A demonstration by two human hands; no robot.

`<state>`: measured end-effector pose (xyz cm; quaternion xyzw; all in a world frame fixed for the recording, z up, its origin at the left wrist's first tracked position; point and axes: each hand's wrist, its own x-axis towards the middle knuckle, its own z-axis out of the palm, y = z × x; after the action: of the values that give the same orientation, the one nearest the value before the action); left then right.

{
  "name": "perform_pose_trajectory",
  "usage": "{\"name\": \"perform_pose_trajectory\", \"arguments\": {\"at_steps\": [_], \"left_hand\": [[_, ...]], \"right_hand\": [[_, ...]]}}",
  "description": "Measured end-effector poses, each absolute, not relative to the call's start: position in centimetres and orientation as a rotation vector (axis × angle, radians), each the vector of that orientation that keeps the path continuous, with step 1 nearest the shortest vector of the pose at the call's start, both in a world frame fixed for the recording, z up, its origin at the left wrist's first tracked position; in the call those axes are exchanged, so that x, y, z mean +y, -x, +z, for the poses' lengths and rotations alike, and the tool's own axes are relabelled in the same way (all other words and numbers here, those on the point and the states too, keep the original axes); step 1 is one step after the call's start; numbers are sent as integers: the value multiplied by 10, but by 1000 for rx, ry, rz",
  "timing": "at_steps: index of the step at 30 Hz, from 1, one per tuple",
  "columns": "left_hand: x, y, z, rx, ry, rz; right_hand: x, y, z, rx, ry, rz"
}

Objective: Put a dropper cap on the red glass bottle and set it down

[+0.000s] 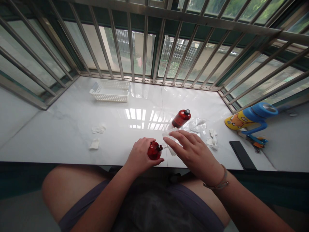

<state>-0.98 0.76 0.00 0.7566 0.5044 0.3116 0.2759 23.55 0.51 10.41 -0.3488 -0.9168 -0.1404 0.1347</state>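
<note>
My left hand [142, 154] is wrapped round a small red see-through bottle [154, 150], whose dark neck tilts to the right. Just beyond that neck lies a small clear piece [164, 145], too small to name. Fingers stretched out, my right hand [190, 149] hovers over whitish see-through plastic [172, 150] on the tabletop, which it partly hides; whether they touch, I cannot tell. A second red bottle [180, 119] with a dark neck is behind my right hand, leaning in view.
A white perforated basket [111, 96] stands by the barred window. Clear plastic packaging [198, 125] and crumpled tissues [212, 140] lie on the right, near a black phone [242, 155] and a yellow-and-blue flask [248, 116]. More tissue scraps [94, 144] lie left on the white table [65, 135].
</note>
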Motion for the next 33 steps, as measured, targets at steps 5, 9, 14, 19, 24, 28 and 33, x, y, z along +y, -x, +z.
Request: {"name": "perform_pose_trajectory", "arguments": {"at_steps": [5, 9, 14, 19, 24, 28, 33], "left_hand": [[7, 10, 1, 1355, -2027, 835], [7, 10, 0, 1356, -2028, 837], [7, 10, -2, 1356, -2034, 833], [7, 11, -2, 1352, -2034, 838], [8, 11, -2, 1348, -2033, 845], [7, 11, -2, 1347, -2034, 851], [8, 11, -3, 1349, -2029, 853]], "right_hand": [[6, -235, 106, -2660, 998, -418], [6, -234, 106, -2658, 989, -424], [6, -234, 106, -2655, 967, -432], [6, -233, 108, -2652, 966, -452], [7, -232, 110, -2650, 955, -458], [7, -232, 111, -2645, 941, -454], [7, -231, 112, -2654, 923, -472]]}}
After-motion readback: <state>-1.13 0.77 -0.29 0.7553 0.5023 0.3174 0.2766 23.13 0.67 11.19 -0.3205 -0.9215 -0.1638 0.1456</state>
